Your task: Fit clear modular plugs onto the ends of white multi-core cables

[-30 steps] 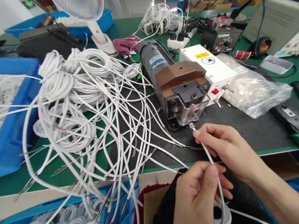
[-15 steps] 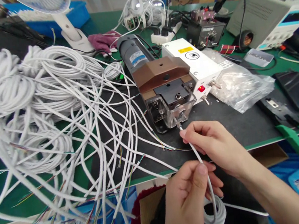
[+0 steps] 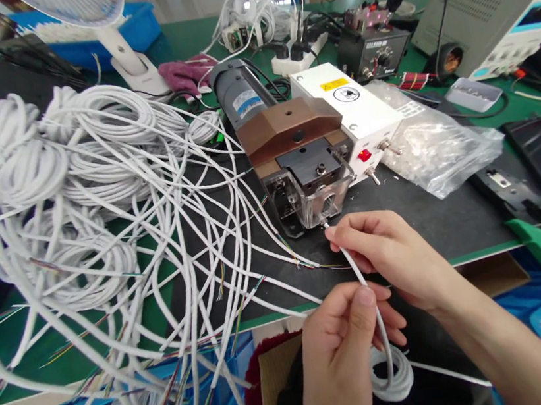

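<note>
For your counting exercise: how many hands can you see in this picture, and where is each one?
2. The right hand pinches the white cable near its tip at the clear-fronted machine. The left hand grips the same cable lower down, nearer the camera. None seem hidden.

White cable [image 3: 360, 277]: its tip is too small to resolve at the clear guard of the crimping machine [image 3: 302, 158]. Desk fan [image 3: 91, 13], upper left, is cropped by the top edge. Label text on the white control box [image 3: 352, 108] is illegible.
</note>
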The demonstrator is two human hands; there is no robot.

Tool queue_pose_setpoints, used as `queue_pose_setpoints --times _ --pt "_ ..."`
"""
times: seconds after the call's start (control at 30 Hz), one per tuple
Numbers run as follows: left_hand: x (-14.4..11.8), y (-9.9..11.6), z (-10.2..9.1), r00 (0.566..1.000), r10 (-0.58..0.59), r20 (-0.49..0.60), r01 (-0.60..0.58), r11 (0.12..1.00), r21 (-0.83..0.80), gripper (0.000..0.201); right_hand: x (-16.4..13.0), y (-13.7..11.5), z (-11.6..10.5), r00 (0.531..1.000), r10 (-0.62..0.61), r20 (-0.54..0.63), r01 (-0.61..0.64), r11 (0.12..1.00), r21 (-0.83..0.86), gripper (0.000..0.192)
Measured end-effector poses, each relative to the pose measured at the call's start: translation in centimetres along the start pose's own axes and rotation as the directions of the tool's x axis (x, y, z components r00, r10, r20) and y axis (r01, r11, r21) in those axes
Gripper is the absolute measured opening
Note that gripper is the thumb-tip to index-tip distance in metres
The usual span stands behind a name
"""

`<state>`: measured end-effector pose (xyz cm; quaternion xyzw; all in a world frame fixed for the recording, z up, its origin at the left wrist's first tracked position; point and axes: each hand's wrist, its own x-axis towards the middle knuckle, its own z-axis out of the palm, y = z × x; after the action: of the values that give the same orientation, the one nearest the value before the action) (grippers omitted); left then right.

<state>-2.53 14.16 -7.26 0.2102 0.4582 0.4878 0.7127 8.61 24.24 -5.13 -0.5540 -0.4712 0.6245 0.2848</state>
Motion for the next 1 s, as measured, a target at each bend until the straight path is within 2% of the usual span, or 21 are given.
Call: queue_pose_setpoints --times 0.37,0.63,1.0 --pt "0.6 0.8 0.4 0.998 -0.024 -0.058 0.016 0.992 -0.128 0.035 1.0 -0.2 0.9 0.998 -0.018 -0.068 0.019 1.0 0.012 0.037" --pt "0.4 0.5 1.0 0.992 0.001 -0.129 -0.017 0.992 -0.128 0.033 1.2 0.2 0.4 0.999 -0.02 0.037 0.015 0.991 0.135 0.036" --pt "0.3 0.2 1.4 0.988 0.008 -0.155 -0.028 0.991 -0.129 0.03 1.4 0.2 0.1 0.998 -0.036 0.044 0.03 0.992 0.124 0.037"
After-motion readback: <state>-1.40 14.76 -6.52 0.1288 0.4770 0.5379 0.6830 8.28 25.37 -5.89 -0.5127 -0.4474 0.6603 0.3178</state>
